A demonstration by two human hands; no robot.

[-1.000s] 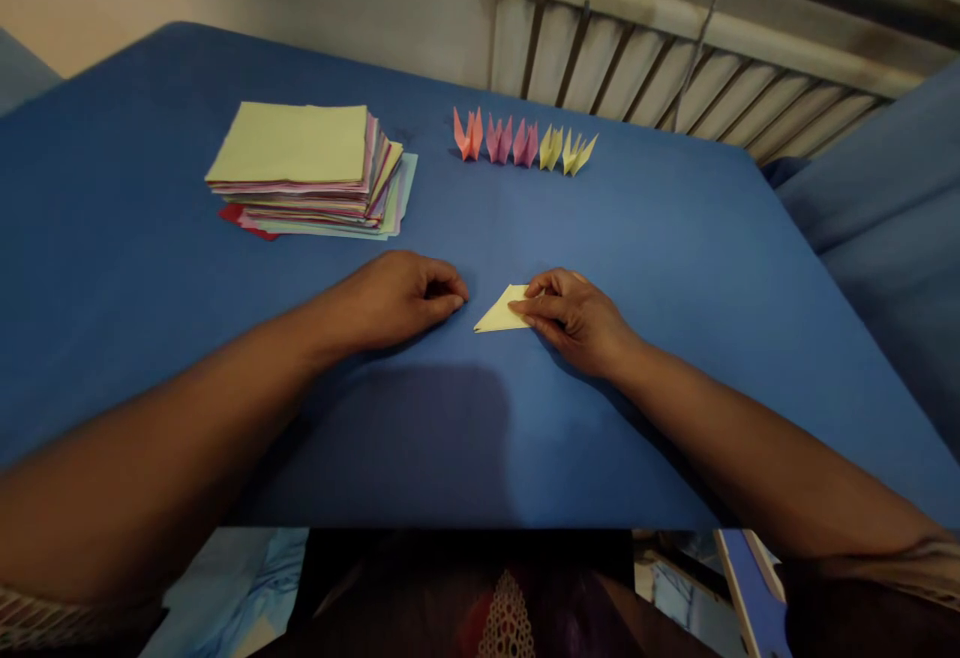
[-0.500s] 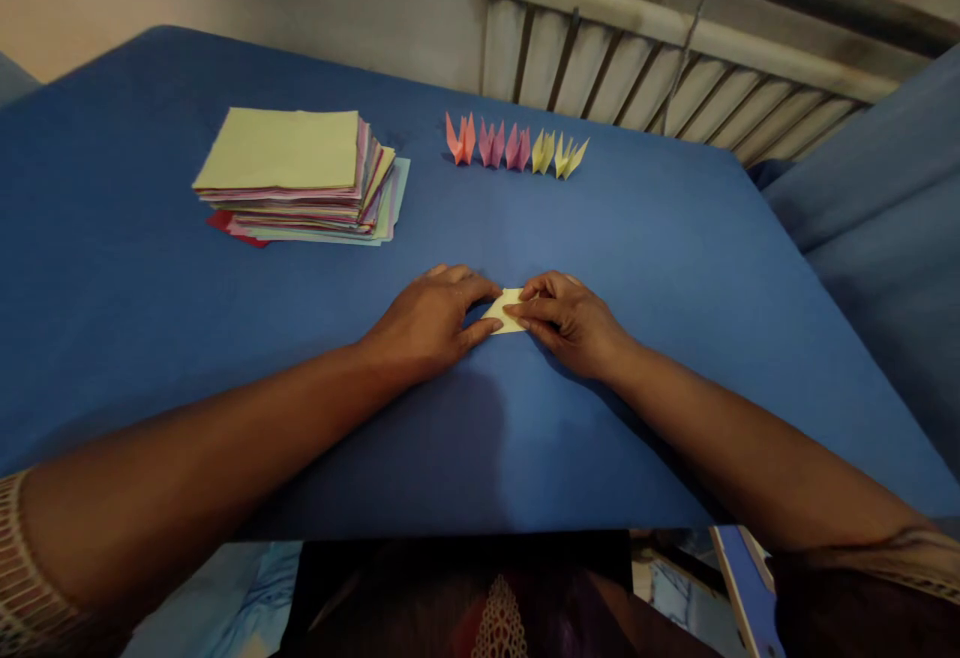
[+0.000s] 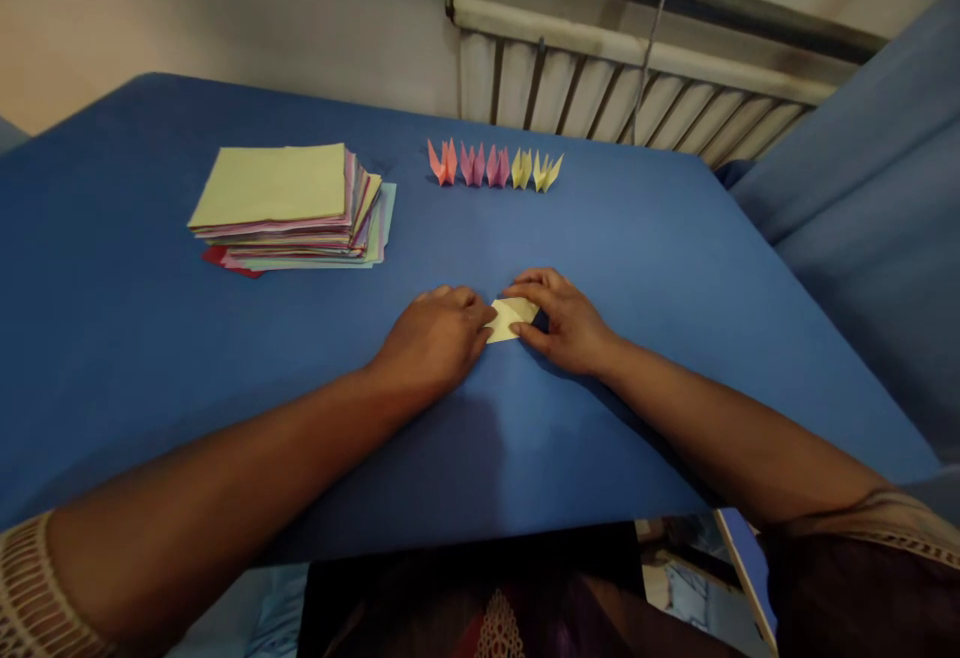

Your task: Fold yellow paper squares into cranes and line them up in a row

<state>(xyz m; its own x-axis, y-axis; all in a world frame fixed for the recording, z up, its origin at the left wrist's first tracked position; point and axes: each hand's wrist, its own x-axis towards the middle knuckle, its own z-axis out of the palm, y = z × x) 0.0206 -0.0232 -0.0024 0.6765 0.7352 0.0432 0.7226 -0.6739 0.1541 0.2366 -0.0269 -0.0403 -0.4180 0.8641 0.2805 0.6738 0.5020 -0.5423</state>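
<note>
A small pale yellow folded paper (image 3: 510,318) lies on the blue table (image 3: 637,268) between both hands. My left hand (image 3: 439,338) rests with its fingertips pressed on the paper's left corner. On the other side, my right hand (image 3: 562,323) pinches the paper's right part with thumb and fingers curled round it. Much of the paper is hidden under the fingers.
A stack of coloured paper squares (image 3: 289,203) lies at the back left of the table. A row of several folded paper pieces (image 3: 491,166), orange, pink and yellow, stands at the back middle. Behind the table runs a radiator (image 3: 622,88). Blue cloth (image 3: 862,188) lies to the right.
My left hand moved right from the bare table onto the paper's left corner. The paper has been folded smaller between both hands. The camera tilted a little, so the table sits lower in view.
</note>
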